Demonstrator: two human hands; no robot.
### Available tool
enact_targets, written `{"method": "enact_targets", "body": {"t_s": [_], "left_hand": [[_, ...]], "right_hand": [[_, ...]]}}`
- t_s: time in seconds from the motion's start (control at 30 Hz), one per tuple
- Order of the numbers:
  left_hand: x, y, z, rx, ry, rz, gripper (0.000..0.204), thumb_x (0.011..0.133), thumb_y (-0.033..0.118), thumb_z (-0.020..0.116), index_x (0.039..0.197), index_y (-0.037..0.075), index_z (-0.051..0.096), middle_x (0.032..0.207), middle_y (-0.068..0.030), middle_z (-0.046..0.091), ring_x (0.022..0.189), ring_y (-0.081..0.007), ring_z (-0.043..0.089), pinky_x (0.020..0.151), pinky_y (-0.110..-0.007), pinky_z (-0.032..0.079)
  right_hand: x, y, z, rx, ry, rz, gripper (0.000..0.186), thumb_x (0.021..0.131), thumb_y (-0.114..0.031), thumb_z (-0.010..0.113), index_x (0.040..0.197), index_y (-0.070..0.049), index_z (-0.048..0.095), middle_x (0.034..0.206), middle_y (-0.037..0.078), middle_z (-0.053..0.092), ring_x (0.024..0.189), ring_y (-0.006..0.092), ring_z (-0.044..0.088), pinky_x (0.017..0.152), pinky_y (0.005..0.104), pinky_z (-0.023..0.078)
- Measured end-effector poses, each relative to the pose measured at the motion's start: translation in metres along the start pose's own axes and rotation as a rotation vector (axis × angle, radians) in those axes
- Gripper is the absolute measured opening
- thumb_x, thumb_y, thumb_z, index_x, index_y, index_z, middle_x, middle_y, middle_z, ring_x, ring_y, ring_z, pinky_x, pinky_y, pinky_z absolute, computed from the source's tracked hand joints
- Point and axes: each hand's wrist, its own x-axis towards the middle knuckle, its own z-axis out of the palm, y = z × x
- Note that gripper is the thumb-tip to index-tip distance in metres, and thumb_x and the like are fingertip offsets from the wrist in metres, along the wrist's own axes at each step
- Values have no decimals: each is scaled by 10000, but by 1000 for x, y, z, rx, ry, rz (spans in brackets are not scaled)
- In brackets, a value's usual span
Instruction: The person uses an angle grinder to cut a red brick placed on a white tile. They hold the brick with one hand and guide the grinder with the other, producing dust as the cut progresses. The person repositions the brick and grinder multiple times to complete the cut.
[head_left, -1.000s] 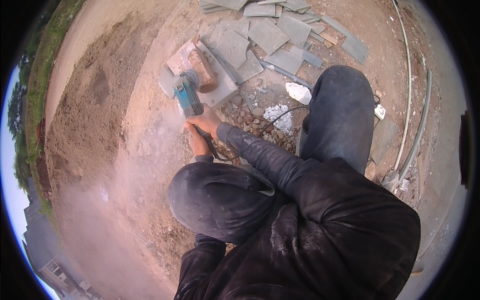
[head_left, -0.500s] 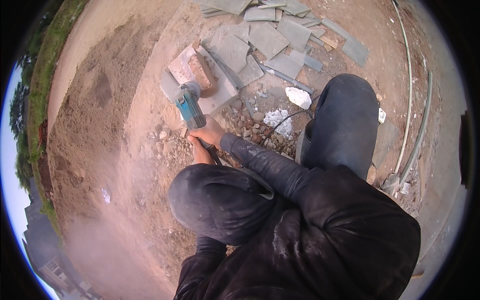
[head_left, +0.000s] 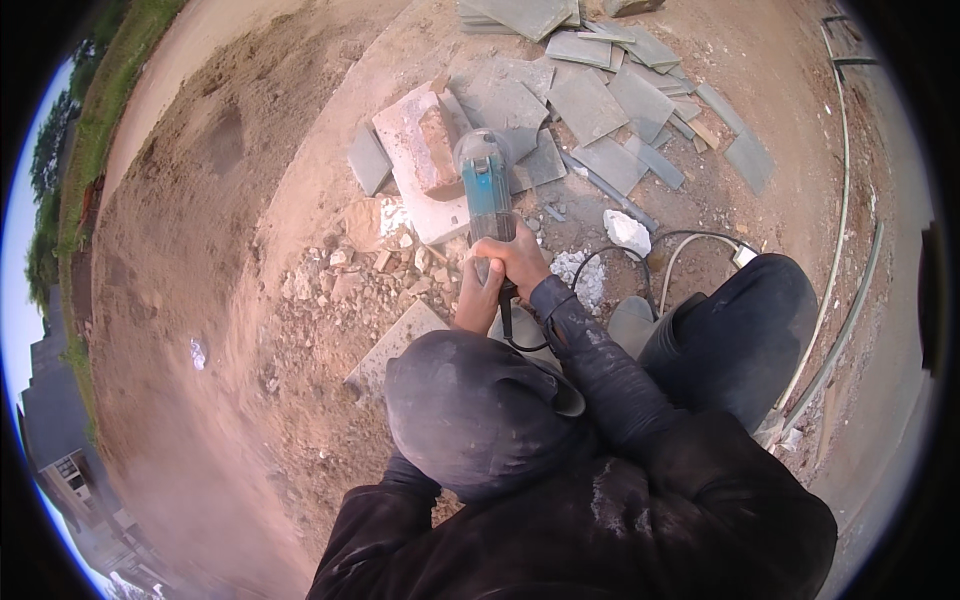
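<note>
A teal and black angle grinder (head_left: 487, 192) points away from me, its head close against the right side of a reddish brick block (head_left: 438, 155). The guard and haze hide whether the disc touches the block. My right hand (head_left: 517, 258) is wrapped over the grinder's dark body. Just below it, my left hand (head_left: 478, 295) grips the rear handle, its thumb pointing up along it. The block rests on a pale, dusty slab (head_left: 408, 185). From the grinder's rear a black cord (head_left: 508, 325) hangs and loops off to the right.
Grey flat tiles (head_left: 588, 105) lie scattered beyond the slab. Rubble (head_left: 350, 285) and a loose tile (head_left: 398, 345) are near my left knee (head_left: 475, 405). To the right are a white lump (head_left: 627, 232), a white connector (head_left: 743, 256) and long pipes (head_left: 848, 290). Dust drifts at lower left.
The grinder, held in both hands, has moved from the block's near left side to its right side. The whole view has also shifted, and my right knee sits lower.
</note>
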Motion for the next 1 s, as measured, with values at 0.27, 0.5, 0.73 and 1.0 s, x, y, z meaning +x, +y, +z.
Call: {"method": "enact_targets", "body": {"t_s": [0.27,0.5,0.73,1.0], "left_hand": [[12,-32,6,145,2,6,669,967,494,560,1340,-35,390,1194,-207,579,1115,-276,577,922,-359,447],[10,-39,12,72,6,6,734,947,543,559,1375,-25,376,1203,-232,588,1144,-322,580,945,-375,434],[8,-45,11,27,39,-16,727,942,519,586,1366,-36,384,1201,-229,584,1123,-308,584,931,-365,441],[5,-40,14,-33,43,5,693,938,469,625,1341,-47,397,1181,-195,588,1092,-253,578,909,-345,451]], "right_hand": [[2,1,-16,-46,16,28,398,712,-106,725,1064,1,574,897,48,623,787,139,601,725,278,501],[0,1,-20,-36,-1,13,415,713,-109,730,1076,0,561,885,48,615,775,136,602,707,278,502],[-2,1,-19,-55,-38,16,420,717,-101,722,1087,-1,550,892,45,609,767,134,588,708,275,495],[-3,2,-19,-34,-33,46,428,712,-90,721,1092,-2,545,895,48,618,780,141,597,723,282,499]]}}
